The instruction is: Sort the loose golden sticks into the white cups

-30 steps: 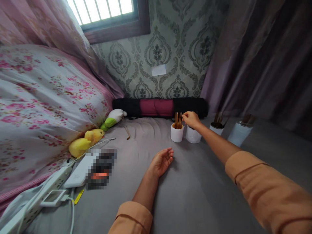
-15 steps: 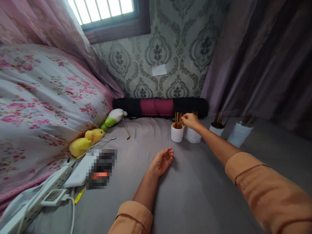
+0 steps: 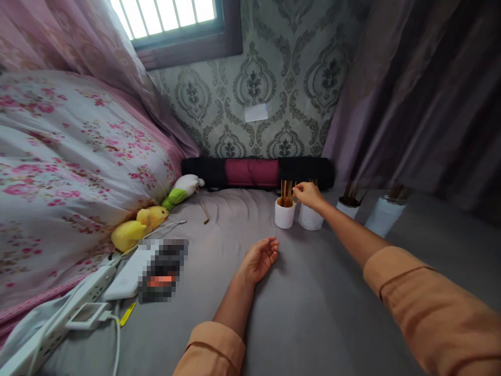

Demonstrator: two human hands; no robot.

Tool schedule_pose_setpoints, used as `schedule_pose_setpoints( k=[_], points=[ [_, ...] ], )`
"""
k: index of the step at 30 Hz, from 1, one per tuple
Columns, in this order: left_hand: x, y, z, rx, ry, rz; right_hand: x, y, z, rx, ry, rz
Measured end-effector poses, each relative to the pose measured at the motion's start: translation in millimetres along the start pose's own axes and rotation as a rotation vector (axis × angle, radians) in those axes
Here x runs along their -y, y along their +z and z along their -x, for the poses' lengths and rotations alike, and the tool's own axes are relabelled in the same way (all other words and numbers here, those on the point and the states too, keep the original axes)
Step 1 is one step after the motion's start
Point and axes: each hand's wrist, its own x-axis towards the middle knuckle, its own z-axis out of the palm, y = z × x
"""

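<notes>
My right hand (image 3: 308, 194) is closed in a pinch at the right side of a bundle of thin brown sticks (image 3: 286, 193). What looks like one thin stick sits between the fingertips, though most of it is hidden. The bundle stands upright in a short white cup (image 3: 284, 215). Under my right hand is a second white cup (image 3: 311, 219), with sticks showing behind the fingers. My left hand (image 3: 259, 258) rests on the grey sheet in front of the cups, palm sideways, fingers loosely curled and holding nothing.
Two more white-wrapped containers (image 3: 347, 209) with sticks stand to the right. A rolled black and maroon mat (image 3: 252, 172) lies along the wall. Left are plush toys (image 3: 129, 235), a power strip (image 3: 58, 324), a white power bank (image 3: 125, 279) and cables. A small stick-like item (image 3: 204, 213) lies mid-sheet.
My right hand has shifted very slightly to the right beside the stick bundle, still pinched. My left hand and the cups stay in place.
</notes>
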Motion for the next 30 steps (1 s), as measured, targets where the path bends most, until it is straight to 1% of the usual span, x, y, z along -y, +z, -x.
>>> schedule_pose_setpoints(
  k=[8,17,24,30],
  points=[
    [-0.4,-0.1,-0.6,0.002,-0.007,0.006,6.8,-8.6,6.2,-0.001,0.027,-0.008],
    [0.6,-2.1,-2.3,0.01,0.001,0.005,3.7,-10.2,5.6,-0.009,0.032,-0.021],
    [0.4,-3.3,-3.2,0.02,0.005,0.002,4.1,-16.1,10.8,-0.046,0.042,-0.059],
    [0.2,-4.8,-3.7,0.022,-0.003,0.009,1.6,-16.1,11.5,-0.128,0.043,-0.097]
  ],
)
